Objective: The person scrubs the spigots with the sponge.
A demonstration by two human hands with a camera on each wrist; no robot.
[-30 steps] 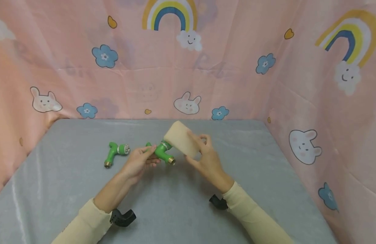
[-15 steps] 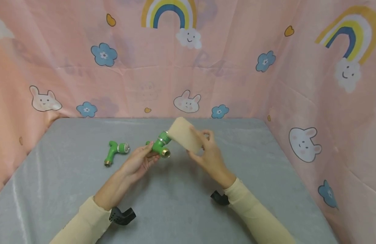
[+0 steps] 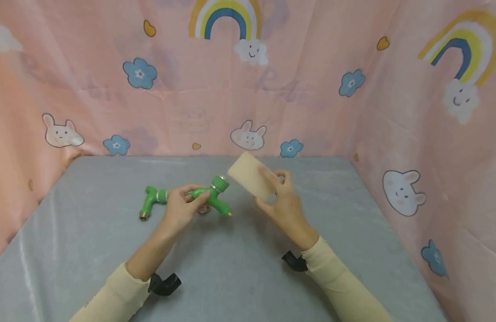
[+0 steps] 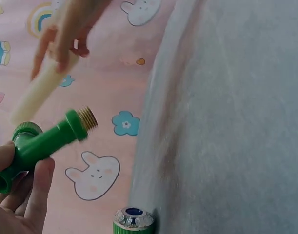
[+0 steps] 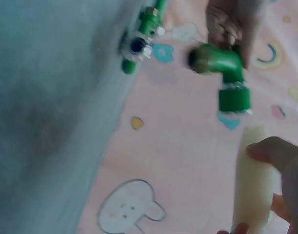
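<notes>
My left hand grips a green faucet by its body, above the table. The faucet has a ribbed green collar and a brass threaded spout end. In my right hand is a cream sponge block, pinched between thumb and fingers at its edges. A small gap separates the sponge from the faucet's collar in the right wrist view. A second green faucet lies on the table just left of my left hand, which hides part of it in the head view.
The grey cloth-covered table reaches back to a pink printed curtain behind and at the sides. Black curved pieces stick out at the left cuff and the right cuff.
The sponge has moved right, away from the faucet's collar. My left hand has turned the faucet, so its spout swung toward me and then out to the right.
</notes>
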